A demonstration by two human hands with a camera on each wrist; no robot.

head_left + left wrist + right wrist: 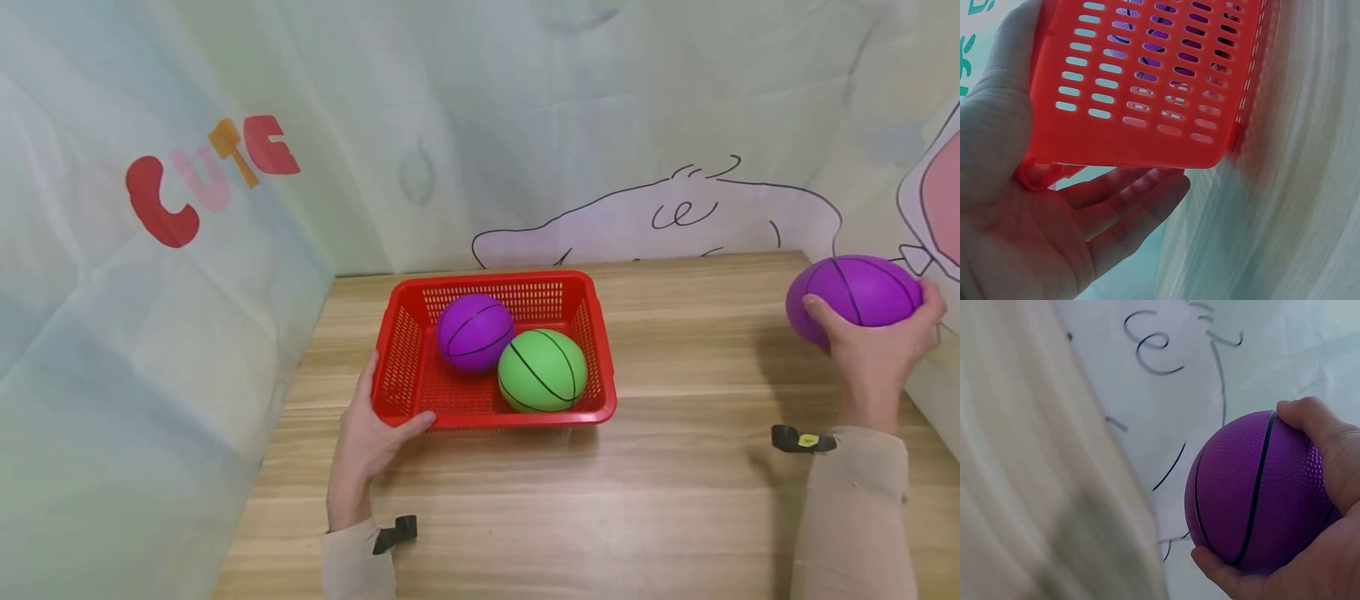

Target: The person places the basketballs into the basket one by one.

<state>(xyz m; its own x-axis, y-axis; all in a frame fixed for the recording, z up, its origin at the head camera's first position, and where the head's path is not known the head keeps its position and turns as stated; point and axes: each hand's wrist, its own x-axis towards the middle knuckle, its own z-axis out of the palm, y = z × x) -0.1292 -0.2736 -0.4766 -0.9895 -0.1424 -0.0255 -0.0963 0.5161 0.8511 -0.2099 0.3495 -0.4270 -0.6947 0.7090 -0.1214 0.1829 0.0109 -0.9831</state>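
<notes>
A red plastic basket with slotted walls stands on the table, holding a purple ball and a green ball, both with black basketball lines. My left hand grips the basket's near left corner, thumb over the front rim and fingers along the left side. In the left wrist view, that hand holds the slotted red wall from outside. Far to the right, my right hand grips a second purple ball above the table. The right wrist view shows thumb and fingers spread around this ball.
The wood-grain table runs up to a printed cloth backdrop. Another cloth wall with the letters CUTE borders the left side, and cloth also hangs at the right edge. Each wrist wears a small black strap mount.
</notes>
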